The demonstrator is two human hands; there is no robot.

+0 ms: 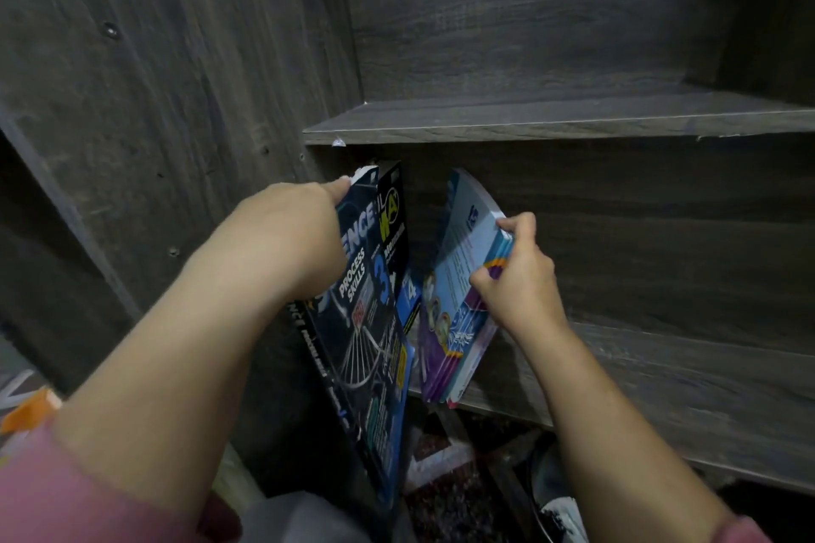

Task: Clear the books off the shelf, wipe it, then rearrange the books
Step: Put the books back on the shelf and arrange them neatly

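The left hand (291, 234) grips the top of the dark science book (370, 348) at the left end of the shelf (661, 388). The right hand (520, 278) pinches a leaning bunch of blue books (458, 273) beside it

Left hand (304, 234) stretched forward, clasps dark book (366, 322); right hand (520, 278) pinches light-blue book (463, 251), fingers (520, 225) curled.

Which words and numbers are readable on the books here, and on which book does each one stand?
"ENCE", "PROCESS SKILLS", "3": on the dark blue book; the first letters are hidden by the left hand.
"4": on the blue book beside it.
Yellow logo on the black book: too blurred.
Print on the light blue book in the right hand: too blurred.
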